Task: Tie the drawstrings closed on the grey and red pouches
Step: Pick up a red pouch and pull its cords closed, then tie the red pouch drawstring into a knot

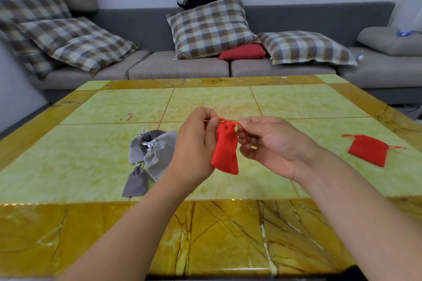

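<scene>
A red pouch (225,149) hangs above the table between my hands, its mouth gathered tight. My left hand (196,143) pinches the left end of its red drawstring (226,121), and my right hand (267,143) pinches the right end; the string is pulled taut. A second red pouch (368,150) lies flat at the right with its strings loose. Left of my hands lie three grey pouches: a large light one (159,155), a darker one behind it (141,143) and a small dark one (135,181), each with its silver cord knotted.
The green and amber marble-patterned table (228,223) fills the foreground. Behind its far edge stands a grey sofa (182,66) with plaid cushions, a small red cushion (242,52) and a pile of dark clothing.
</scene>
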